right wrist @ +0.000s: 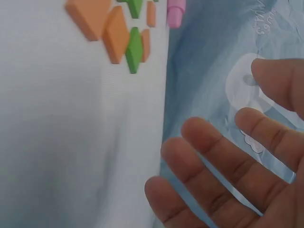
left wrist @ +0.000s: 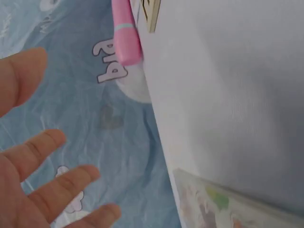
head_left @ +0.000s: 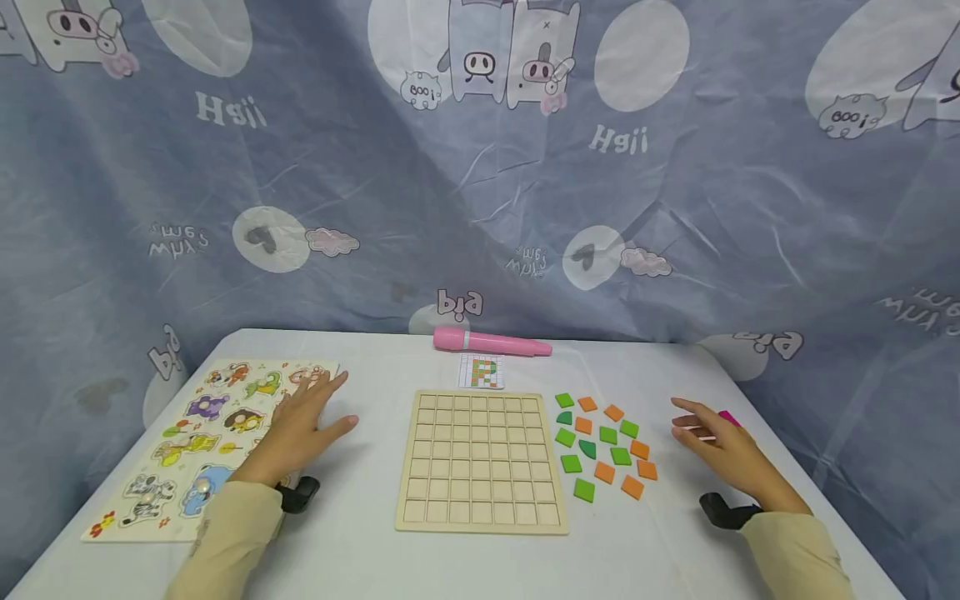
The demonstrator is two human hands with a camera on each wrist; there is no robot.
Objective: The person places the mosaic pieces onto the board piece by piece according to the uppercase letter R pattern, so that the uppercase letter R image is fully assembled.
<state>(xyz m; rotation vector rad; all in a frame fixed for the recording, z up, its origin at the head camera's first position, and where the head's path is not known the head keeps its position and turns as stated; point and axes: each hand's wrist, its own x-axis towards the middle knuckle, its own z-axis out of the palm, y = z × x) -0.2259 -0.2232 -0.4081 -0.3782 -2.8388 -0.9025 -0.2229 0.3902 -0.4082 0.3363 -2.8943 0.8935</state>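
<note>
- Left hand (head_left: pixel 296 429): left of centre in the frame, fingers spread, thumb apart, pinching nothing; contact with the board beneath cannot be told.
- Animal picture board (head_left: pixel 235 397): left of the frame, long axis running from lower left to upper right; the left hand overlaps its right-hand part.
- Right hand (head_left: pixel 720 450): lower right, fingers loosely bent and slightly parted, pinching nothing, directed toward the upper left.
- Green and orange tiles (head_left: pixel 608 435): right of centre, scattered at mixed angles, to the left of the right hand and apart from it.
- Grid board (head_left: pixel 480 460): lower centre, nearly square, its side edges running up the frame, between the two hands.
- Pink pen-shaped object (head_left: pixel 491 342): above the grid board, long axis nearly horizontal, thick end left, on the counter (head_left: pixel 360 533).
</note>
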